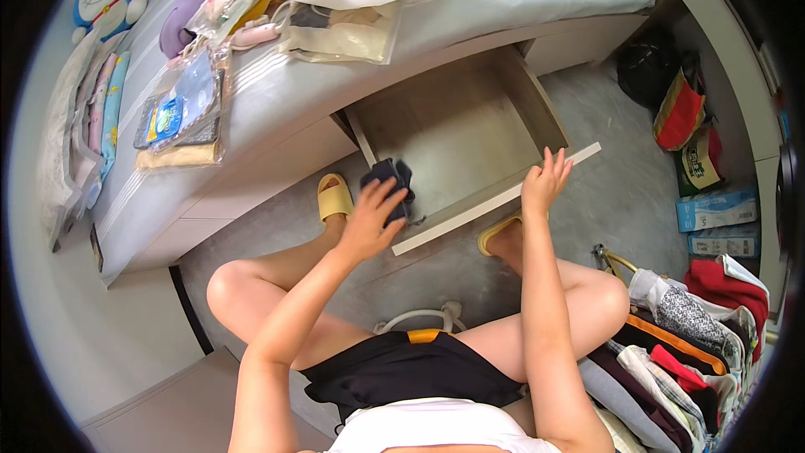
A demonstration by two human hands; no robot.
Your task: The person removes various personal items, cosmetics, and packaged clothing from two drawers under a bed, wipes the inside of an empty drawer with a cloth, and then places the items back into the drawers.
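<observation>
Bunched dark navy cloth (pixel 391 171) lies under the spread, slightly blurred fingers of my left hand (pixel 371 223), at the near left corner of a pulled-out drawer (pixel 453 119). My palm hides part of the cloth, and whether the fingers grip it is unclear. The drawer's wooden bottom is bare apart from the cloth at its corner. My right hand (pixel 546 184) is at the right part of the white drawer front (pixel 462 220), fingers apart and pointing away from me, with no object in them. It seems to rest on the edge.
Above the drawer is a bed (pixel 478 19) bearing clear bags (pixel 343 34), packaged items (pixel 182 107) and folded textiles (pixel 107 113). At right are bags (pixel 679 113), boxes (pixel 717 211) and a rack of hanging clothes (pixel 679 352). My yellow slippers (pixel 334 198) flank the drawer.
</observation>
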